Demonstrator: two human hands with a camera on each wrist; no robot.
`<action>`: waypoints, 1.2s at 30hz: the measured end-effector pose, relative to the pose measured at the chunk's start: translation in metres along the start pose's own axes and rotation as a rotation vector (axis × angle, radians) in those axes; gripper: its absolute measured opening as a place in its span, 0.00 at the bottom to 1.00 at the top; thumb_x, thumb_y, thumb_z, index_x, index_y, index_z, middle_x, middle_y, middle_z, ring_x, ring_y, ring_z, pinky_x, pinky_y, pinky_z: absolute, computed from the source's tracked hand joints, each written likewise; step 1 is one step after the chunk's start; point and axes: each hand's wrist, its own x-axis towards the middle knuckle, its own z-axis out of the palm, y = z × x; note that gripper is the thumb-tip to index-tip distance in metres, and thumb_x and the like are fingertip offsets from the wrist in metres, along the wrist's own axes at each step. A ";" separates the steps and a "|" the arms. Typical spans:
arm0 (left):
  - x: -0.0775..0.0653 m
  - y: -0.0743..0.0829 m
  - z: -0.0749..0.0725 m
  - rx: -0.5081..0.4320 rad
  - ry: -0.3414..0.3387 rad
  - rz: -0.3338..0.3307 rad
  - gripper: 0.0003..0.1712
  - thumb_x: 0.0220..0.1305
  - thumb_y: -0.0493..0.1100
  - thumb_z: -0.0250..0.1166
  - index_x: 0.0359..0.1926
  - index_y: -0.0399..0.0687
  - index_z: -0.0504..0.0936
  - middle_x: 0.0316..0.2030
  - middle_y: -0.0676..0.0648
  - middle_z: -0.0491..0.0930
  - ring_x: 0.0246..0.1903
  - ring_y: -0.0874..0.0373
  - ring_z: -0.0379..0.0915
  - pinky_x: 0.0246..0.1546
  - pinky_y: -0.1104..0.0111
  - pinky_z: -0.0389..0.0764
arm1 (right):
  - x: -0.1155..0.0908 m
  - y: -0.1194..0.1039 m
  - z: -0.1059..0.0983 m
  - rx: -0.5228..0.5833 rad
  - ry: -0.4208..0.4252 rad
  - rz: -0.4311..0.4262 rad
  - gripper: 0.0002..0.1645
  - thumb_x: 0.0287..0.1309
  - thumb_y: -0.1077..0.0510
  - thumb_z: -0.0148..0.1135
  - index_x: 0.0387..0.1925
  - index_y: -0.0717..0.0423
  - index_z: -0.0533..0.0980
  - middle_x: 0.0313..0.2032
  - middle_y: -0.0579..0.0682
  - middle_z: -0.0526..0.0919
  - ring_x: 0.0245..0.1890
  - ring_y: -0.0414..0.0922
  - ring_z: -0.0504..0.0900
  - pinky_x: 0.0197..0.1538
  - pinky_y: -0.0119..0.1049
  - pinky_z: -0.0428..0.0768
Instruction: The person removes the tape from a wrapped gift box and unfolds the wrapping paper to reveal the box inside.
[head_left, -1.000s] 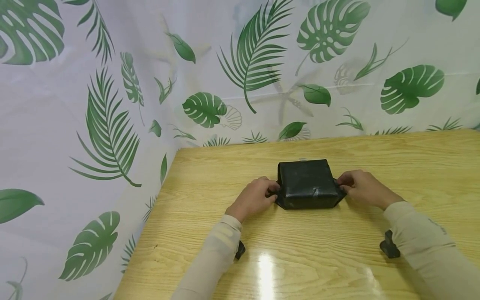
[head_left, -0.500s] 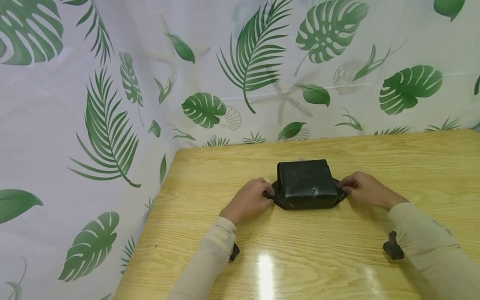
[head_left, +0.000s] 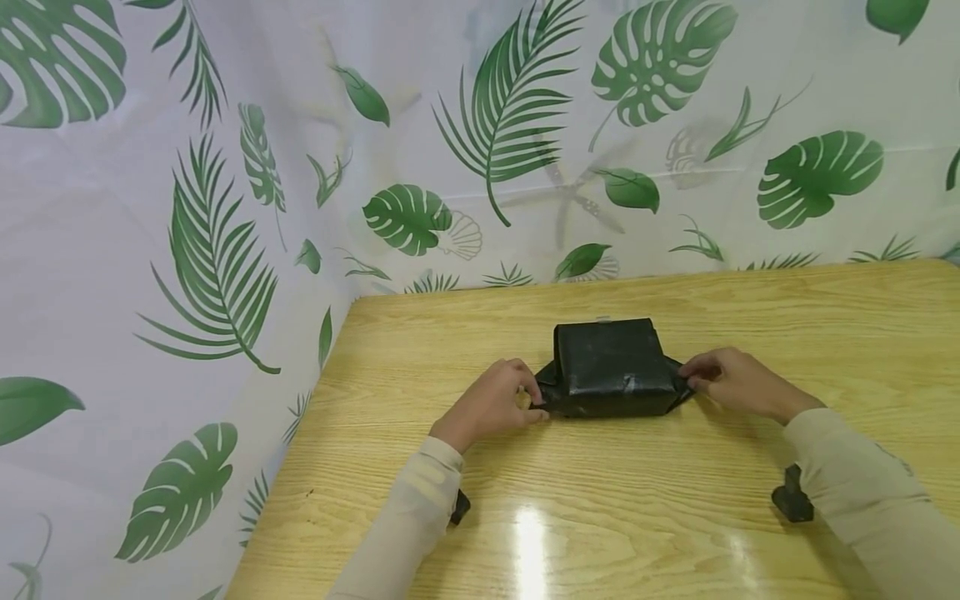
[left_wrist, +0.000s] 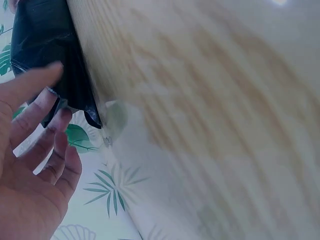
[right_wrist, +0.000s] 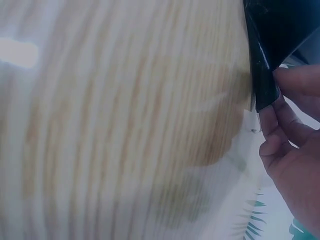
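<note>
A box-shaped parcel in glossy black wrapping (head_left: 611, 358) lies on the wooden table, with loose wrapping sticking out at both ends. At its left end, my left hand (head_left: 491, 404) holds the loose left flap (head_left: 551, 392) with curled fingers and thumb. In the left wrist view the thumb lies over the black wrapping (left_wrist: 42, 37), and the fingers are bent at its lower edge. My right hand (head_left: 738, 383) pinches the right flap (head_left: 678, 383). The right wrist view shows this folded flap (right_wrist: 265, 75) between thumb and fingers, with the tips partly hidden.
The light wooden table (head_left: 622, 492) meets a white leaf-print curtain (head_left: 525, 208) at its back and left edges. A small black object shows beside each sleeve, near the left wrist (head_left: 460, 507) and the right wrist (head_left: 792, 496).
My left hand has shifted slightly left and down, and the left flap now sits lower and further out. My right hand has drifted slightly right, still on its flap. The parcel has stayed put.
</note>
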 end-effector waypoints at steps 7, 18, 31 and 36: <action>-0.002 -0.001 0.000 -0.056 -0.014 -0.003 0.21 0.67 0.63 0.66 0.32 0.53 0.90 0.47 0.51 0.83 0.54 0.56 0.76 0.60 0.62 0.76 | -0.004 -0.001 0.000 0.010 -0.026 0.001 0.10 0.65 0.65 0.63 0.45 0.68 0.81 0.37 0.52 0.83 0.35 0.44 0.80 0.36 0.36 0.79; 0.000 -0.002 0.000 -0.137 -0.024 0.045 0.29 0.79 0.49 0.55 0.15 0.50 0.75 0.27 0.56 0.79 0.35 0.64 0.77 0.64 0.61 0.71 | -0.009 0.005 -0.003 0.065 -0.076 -0.038 0.15 0.66 0.65 0.62 0.51 0.69 0.80 0.42 0.52 0.85 0.39 0.43 0.83 0.39 0.35 0.81; -0.006 -0.003 0.002 -0.216 -0.121 -0.077 0.18 0.79 0.54 0.55 0.36 0.52 0.85 0.27 0.54 0.79 0.25 0.62 0.70 0.30 0.69 0.74 | -0.011 0.003 -0.005 0.074 -0.100 0.075 0.16 0.76 0.54 0.53 0.44 0.63 0.79 0.36 0.50 0.81 0.35 0.45 0.77 0.33 0.37 0.75; -0.006 -0.001 0.001 -0.268 -0.181 -0.119 0.19 0.78 0.54 0.55 0.49 0.49 0.87 0.37 0.55 0.82 0.32 0.64 0.74 0.36 0.68 0.77 | -0.011 0.002 -0.004 0.091 -0.120 0.089 0.18 0.77 0.52 0.52 0.38 0.61 0.78 0.29 0.50 0.76 0.26 0.42 0.69 0.28 0.37 0.70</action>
